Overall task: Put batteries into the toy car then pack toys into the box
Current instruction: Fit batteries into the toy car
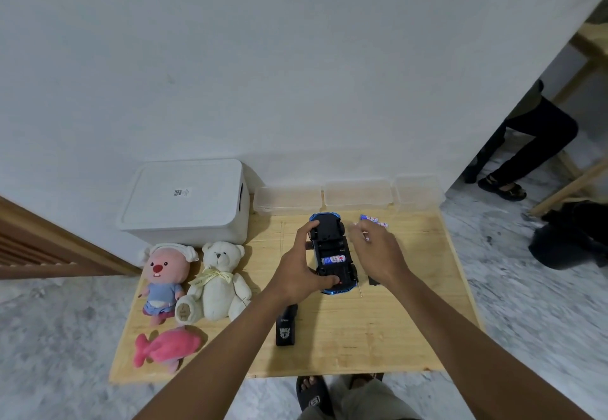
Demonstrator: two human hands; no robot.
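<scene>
On the table (362, 337), his left hand (301, 268) clamps the upturned car (332, 255); right hand (378, 248), fingers loosely apart, reaches for loose batteries (373, 220). Next: seat another beside the first.

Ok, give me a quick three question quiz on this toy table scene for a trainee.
1. True or false: the white storage box has its lid on.
2. How many plush toys lie on the table?
3. Which hand steadies the upturned toy car: A left hand, B right hand?

Key: 1 true; 2 three; 3 A. One battery already sits in the car, and more batteries lie beyond the right hand.
</scene>
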